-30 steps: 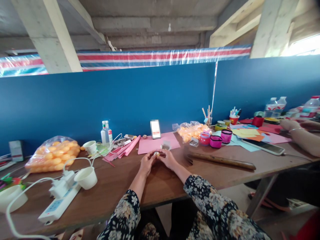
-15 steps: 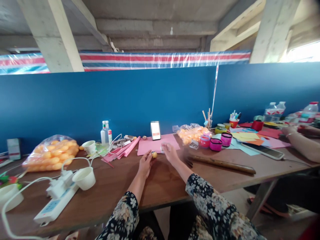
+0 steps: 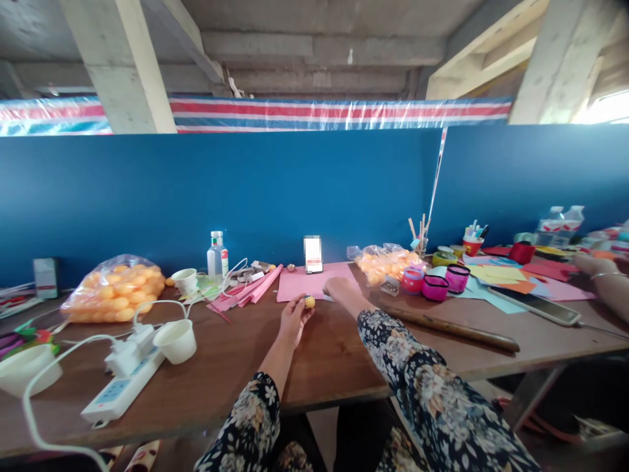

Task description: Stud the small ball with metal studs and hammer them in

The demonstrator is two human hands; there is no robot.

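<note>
My left hand (image 3: pixel 293 318) rests on the brown table (image 3: pixel 236 367) and pinches a small orange ball (image 3: pixel 309 301) between its fingertips. My right hand (image 3: pixel 338 288) has reached forward onto the pink paper sheet (image 3: pixel 299 286); its fingers are curled and turned away, so I cannot make out what they touch. A phone (image 3: pixel 313 254) stands upright just behind the sheet. Both my forearms wear dark floral sleeves.
A bag of orange balls (image 3: pixel 115 297) lies at the left, another bag of orange balls (image 3: pixel 386 261) at the right. Paper cups (image 3: pixel 177 340), a white power strip (image 3: pixel 122 387), a clear bottle (image 3: pixel 217 256), pink strips (image 3: pixel 250 292), coloured tape rolls (image 3: pixel 435 287), a long wooden stick (image 3: pixel 452 330) and another person's arm (image 3: pixel 607 278) surround me.
My hands were together around the small ball. They have parted: the left keeps the ball, the right has stretched forward onto the pink sheet. The camera has shifted slightly.
</note>
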